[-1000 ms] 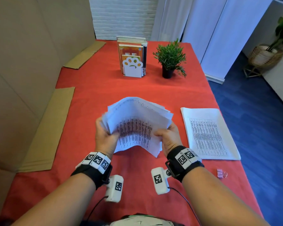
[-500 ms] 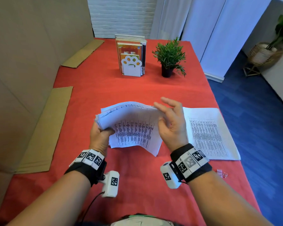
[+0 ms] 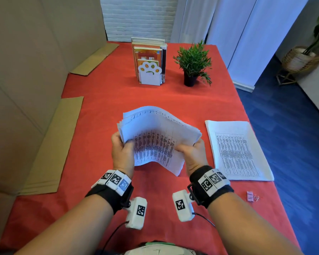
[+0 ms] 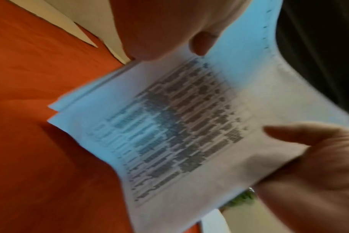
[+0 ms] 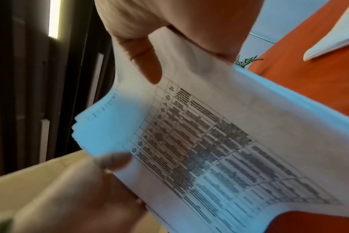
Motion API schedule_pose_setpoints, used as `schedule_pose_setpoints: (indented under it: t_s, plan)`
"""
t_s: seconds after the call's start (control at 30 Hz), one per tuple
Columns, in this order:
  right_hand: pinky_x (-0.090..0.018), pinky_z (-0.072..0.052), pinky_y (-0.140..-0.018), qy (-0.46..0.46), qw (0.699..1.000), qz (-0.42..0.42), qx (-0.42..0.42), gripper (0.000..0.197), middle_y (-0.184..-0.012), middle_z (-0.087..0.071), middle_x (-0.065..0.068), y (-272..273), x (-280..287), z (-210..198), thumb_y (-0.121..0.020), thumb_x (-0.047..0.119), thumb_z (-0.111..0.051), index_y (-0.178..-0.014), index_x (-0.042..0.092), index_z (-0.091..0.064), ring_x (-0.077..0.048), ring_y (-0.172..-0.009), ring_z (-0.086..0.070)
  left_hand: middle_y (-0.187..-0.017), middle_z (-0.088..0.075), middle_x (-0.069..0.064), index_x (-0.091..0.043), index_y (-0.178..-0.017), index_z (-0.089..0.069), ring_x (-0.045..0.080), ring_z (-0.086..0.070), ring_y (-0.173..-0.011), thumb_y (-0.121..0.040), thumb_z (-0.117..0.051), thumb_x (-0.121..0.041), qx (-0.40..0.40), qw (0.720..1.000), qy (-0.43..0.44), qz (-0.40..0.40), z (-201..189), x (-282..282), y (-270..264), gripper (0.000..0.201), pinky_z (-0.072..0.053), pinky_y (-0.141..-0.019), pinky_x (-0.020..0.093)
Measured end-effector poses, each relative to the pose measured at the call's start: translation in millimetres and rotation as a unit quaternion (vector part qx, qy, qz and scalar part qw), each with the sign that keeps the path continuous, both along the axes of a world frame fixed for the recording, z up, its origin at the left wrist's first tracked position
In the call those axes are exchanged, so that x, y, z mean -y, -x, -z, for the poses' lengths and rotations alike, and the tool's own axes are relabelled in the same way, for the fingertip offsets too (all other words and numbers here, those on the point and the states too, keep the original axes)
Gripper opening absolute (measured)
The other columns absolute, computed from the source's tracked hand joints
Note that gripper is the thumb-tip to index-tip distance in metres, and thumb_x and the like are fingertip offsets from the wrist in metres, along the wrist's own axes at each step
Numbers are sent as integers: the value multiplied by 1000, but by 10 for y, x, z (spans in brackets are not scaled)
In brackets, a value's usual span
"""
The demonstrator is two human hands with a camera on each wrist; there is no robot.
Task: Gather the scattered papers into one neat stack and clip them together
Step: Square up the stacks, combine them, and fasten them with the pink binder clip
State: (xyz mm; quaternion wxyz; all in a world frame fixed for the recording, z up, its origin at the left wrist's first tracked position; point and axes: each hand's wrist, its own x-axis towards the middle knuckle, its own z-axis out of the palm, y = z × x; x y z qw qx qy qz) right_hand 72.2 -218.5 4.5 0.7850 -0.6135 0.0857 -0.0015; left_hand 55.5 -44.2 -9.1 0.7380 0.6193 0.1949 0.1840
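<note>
Gripping both side edges — hands (image 3: 122, 153) (image 3: 192, 155) hold the paper bundle (image 3: 155, 137), sagging lengthwise.

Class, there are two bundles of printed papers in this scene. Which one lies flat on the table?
The stack at the right, beside the binder clip; the bundle in the middle is bowed, held in both hands.

Print on held papers (image 4: 181, 126): blurred, unreadable
Fingers behind papers: hidden
Binder clip (image 3: 251, 196): small, detail unclear
</note>
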Motion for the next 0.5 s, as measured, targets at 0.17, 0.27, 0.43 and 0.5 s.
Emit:
schedule_pose_setpoints:
  t_s: [0.17,0.27,0.43,0.5]
  plan:
    - [-42,-51,-77,-1,999,-44,0,38,-79,-64,-11,10,76,97,-49,-2,-64,-82,16,-65,-22,-77,-61,-97,-48,-13,-10,-126,-36,-17,-51,-82,-81,-68,-18,117,985,-89,-89,-405,120,-23,55,-40,-80,4]
    - [-45,-47,-80,8,997,-70,13,40,-88,-60,-14,6,116,132,-52,-2,-63,-84,22,-68,-25,-84,-56,-90,-45,-13,-19,-117,-43,-7,-49,-81,-80,-68,-32,131,980,-84,-121,-636,105,-116,46,-39,-74,5]
    - [-41,-50,-80,18,997,-75,10,43,-82,-66,-3,10,127,122,-54,-3,-61,-89,21,-64,-20,-82,-61,-83,-57,-2,-22,-94,-54,-1,-56,-73,-82,-56,-1,166,977,-22,-135,-711,-2,-249,24,-44,-73,12]
    - [-33,-52,-78,17,996,-91,12,55,-88,-66,2,-5,123,122,-54,-4,-60,-102,24,-58,-9,-80,-63,-95,-58,6,-24,-101,-52,5,-57,-87,-87,-54,-13,192,976,-45,-97,-623,-64,-206,17,-44,-83,16]
